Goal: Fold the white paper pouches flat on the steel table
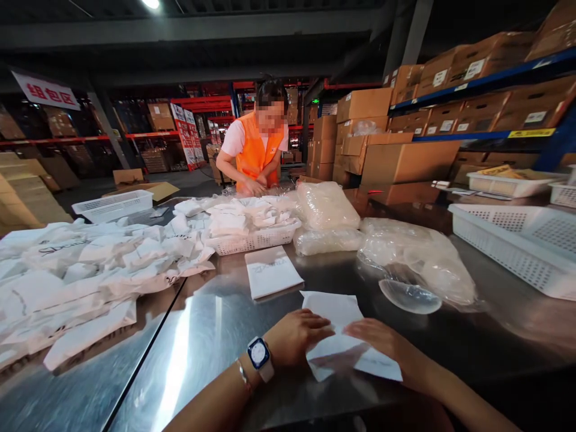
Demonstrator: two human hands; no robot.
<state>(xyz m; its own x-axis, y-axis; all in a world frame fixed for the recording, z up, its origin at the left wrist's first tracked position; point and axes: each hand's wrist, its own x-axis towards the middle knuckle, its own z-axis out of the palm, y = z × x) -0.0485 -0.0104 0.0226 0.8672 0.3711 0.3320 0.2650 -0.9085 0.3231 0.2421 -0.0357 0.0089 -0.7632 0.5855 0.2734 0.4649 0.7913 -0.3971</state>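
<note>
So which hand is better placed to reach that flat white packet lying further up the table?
Probably the left hand. It rests on the near white bag's left edge, almost directly below the flat packet. The right hand lies further right and would have to cross over.

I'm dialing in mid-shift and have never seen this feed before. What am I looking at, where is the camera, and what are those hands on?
There is no machine: the single picture comes from a camera on a person's head, looking down at their own bare hands. The left hand, with a watch on its wrist, and the right hand both press flat on a white bag lying on a shiny metal table. Beyond it lie a second flat bag, a heap of white bags, a filled white basket and clear plastic packs. A co-worker in an orange vest stands opposite.
</note>
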